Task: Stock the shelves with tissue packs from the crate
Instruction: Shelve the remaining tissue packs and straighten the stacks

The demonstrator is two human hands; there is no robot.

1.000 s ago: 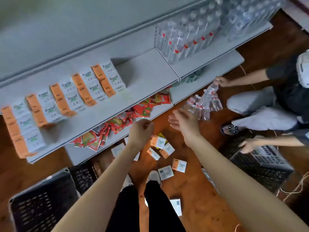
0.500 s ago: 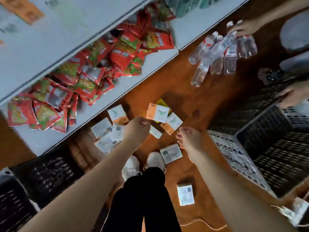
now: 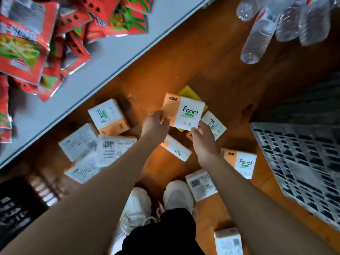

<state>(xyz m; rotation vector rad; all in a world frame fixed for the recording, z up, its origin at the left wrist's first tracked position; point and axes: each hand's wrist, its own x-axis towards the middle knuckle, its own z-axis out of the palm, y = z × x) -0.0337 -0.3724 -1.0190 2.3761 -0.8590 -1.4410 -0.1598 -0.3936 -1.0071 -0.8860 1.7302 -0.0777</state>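
Tissue packs (image 3: 108, 117) are littering the floor (image 3: 211, 74) by a shelf (image 3: 110, 57). The left hand (image 3: 156, 124) and right hand (image 3: 202, 134), earlier empty, are grasping one pack (image 3: 184, 113).

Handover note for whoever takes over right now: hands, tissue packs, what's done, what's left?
Left hand: pinches the orange edge of the top tissue pack.
Right hand: grips its lower right corner.
Other packs lie scattered on the floor; crate at right.
Done: no tissue packs on the shelf in view, only snack packets.
Left: lift this pack, shelve all.
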